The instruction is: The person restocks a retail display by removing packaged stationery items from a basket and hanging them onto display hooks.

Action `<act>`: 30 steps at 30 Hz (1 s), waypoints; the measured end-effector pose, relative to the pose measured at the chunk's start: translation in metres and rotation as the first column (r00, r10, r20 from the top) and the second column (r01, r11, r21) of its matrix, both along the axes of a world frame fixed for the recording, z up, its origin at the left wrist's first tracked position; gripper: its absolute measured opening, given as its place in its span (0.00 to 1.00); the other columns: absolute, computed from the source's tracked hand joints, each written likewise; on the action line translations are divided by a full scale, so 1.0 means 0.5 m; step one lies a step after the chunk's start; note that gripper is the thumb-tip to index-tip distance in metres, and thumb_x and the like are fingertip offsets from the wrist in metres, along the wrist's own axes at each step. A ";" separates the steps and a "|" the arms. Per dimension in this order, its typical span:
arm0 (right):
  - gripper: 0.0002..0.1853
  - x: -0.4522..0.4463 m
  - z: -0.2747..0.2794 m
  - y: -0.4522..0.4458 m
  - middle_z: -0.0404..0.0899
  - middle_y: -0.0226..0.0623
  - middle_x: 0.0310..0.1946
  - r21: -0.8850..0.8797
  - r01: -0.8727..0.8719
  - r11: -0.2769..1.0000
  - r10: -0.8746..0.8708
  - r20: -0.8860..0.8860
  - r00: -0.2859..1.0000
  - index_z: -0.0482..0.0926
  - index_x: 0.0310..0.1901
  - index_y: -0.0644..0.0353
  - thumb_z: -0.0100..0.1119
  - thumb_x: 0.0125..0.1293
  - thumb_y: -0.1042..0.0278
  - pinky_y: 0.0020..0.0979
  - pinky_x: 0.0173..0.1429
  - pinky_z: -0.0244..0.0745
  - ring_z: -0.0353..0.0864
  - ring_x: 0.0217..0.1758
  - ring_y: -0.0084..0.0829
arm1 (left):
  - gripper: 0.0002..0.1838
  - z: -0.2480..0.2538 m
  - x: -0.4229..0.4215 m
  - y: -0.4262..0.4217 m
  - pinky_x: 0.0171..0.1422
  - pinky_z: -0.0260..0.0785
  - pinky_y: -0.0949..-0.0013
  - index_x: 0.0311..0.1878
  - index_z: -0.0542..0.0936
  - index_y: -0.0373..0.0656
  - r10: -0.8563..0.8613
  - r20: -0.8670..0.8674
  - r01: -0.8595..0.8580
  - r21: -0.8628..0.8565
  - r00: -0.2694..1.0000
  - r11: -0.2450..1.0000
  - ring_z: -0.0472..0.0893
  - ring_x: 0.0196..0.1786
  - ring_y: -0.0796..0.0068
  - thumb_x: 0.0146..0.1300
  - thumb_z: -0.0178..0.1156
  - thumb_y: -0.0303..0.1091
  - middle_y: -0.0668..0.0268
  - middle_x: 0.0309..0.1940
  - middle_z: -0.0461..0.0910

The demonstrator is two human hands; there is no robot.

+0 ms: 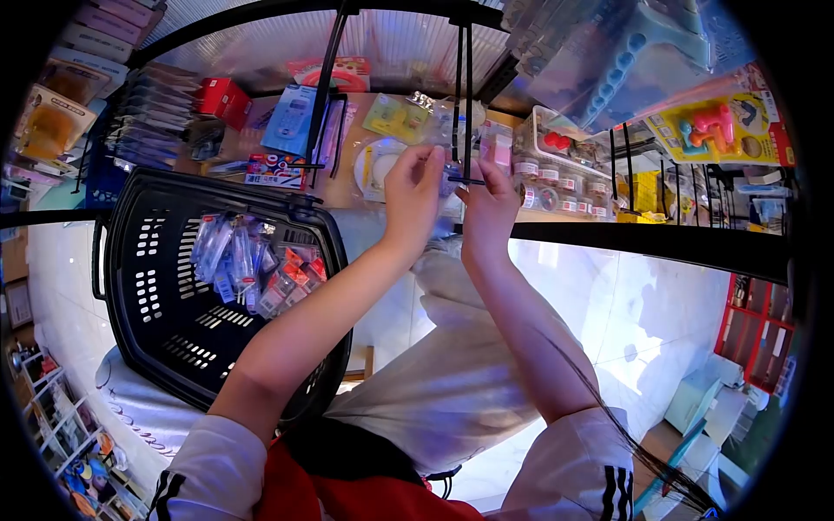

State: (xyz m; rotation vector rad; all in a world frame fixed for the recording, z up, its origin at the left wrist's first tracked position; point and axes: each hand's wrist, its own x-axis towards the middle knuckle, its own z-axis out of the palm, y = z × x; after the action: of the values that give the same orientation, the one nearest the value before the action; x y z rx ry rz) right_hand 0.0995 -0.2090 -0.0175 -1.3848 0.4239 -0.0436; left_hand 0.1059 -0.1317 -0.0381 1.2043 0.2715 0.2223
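Both of my hands are raised at the front of a shelf, on either side of a black metal display hook point(465, 95). My left hand point(412, 193) is left of the hook's end, its thumb and fingers pressed together in a pinch. My right hand point(492, 208) is just to the right, with curled fingers close around the hook's tip. What either hand grips is too small or hidden to make out. Below my left forearm, a black plastic basket point(156, 334) holds several clear packets point(234, 256) and red-and-clear packets point(291, 282).
On the shelf stand a blue boxed item point(291, 120), a red box point(224, 102), a yellow-green pack point(395, 117) and several small round jars point(569, 184). Blister packs, one with a pink toy point(714, 130), hang at right. A black shelf rail point(634, 243) runs below.
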 end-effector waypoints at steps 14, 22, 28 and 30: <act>0.09 0.080 -0.045 -0.027 0.70 0.27 0.25 -0.169 -0.089 0.982 0.117 0.160 0.980 0.74 0.37 0.61 0.46 0.62 0.65 0.18 0.31 0.65 0.70 0.29 0.18 | 0.11 0.096 -0.166 0.168 0.50 0.66 0.68 0.40 0.76 0.37 -0.454 0.184 0.259 0.613 0.872 0.746 0.76 0.44 0.65 0.53 0.50 0.22 0.56 0.38 0.76; 0.15 -0.002 0.021 -0.001 0.71 0.35 0.44 0.242 0.109 0.964 -0.050 -0.239 0.970 0.67 0.47 0.61 0.44 0.62 0.62 0.39 0.59 0.58 0.67 0.53 0.32 | 0.11 -0.147 -0.327 0.553 0.44 0.69 0.67 0.39 0.75 0.37 -0.069 -0.615 0.570 0.675 0.785 0.468 0.78 0.36 0.64 0.55 0.48 0.32 0.57 0.32 0.77; 0.21 -0.045 0.057 0.045 0.60 0.40 0.54 0.341 0.031 0.940 0.059 -0.250 0.966 0.63 0.54 0.62 0.46 0.61 0.60 0.39 0.60 0.55 0.60 0.58 0.36 | 0.42 -0.409 -0.388 0.573 0.62 0.57 0.59 0.60 0.55 0.39 -0.029 -0.876 0.864 0.469 0.482 0.181 0.63 0.60 0.52 0.46 0.62 0.48 0.48 0.59 0.58; 0.22 -0.051 0.063 0.045 0.60 0.40 0.53 0.374 0.019 0.927 0.080 -0.248 0.966 0.63 0.54 0.62 0.47 0.61 0.61 0.38 0.60 0.56 0.61 0.58 0.35 | 0.57 -0.398 -0.413 0.526 0.64 0.53 0.56 0.64 0.47 0.39 0.059 -0.913 0.898 0.408 0.404 0.167 0.52 0.65 0.54 0.34 0.68 0.53 0.55 0.64 0.47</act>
State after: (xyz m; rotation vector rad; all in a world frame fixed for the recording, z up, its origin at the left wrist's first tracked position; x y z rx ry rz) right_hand 0.0742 -0.1865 0.0140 -1.0193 0.5957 0.2374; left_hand -0.1004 0.1311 -0.2373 2.5161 0.5239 -1.0684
